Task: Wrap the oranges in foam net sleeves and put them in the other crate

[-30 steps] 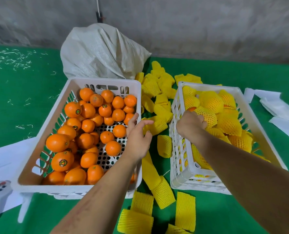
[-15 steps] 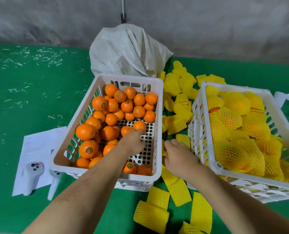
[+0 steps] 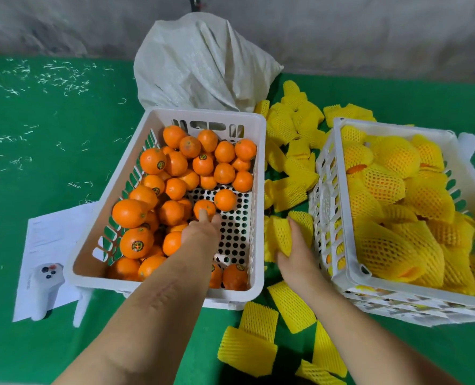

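A white crate (image 3: 97,240) on the left holds several bare oranges. My left hand (image 3: 201,232) reaches inside it, and its fingers curl round one orange (image 3: 205,207) near the perforated floor. My right hand (image 3: 296,251) grips a yellow foam net sleeve (image 3: 282,234) in the gap between the two crates. The white crate on the right (image 3: 326,207) is filled with several oranges wrapped in yellow sleeves (image 3: 397,157).
Loose yellow sleeves (image 3: 292,173) lie between the crates and in front of them (image 3: 247,348). A white woven sack (image 3: 200,65) stands behind the left crate. A white controller (image 3: 43,287) rests on paper (image 3: 53,232) at the left. Green cloth (image 3: 36,151) covers the table.
My left hand went down into the left crate and closed on an orange. My right hand left the right crate, dropped into the gap and picked up a sleeve. The view shifted left.
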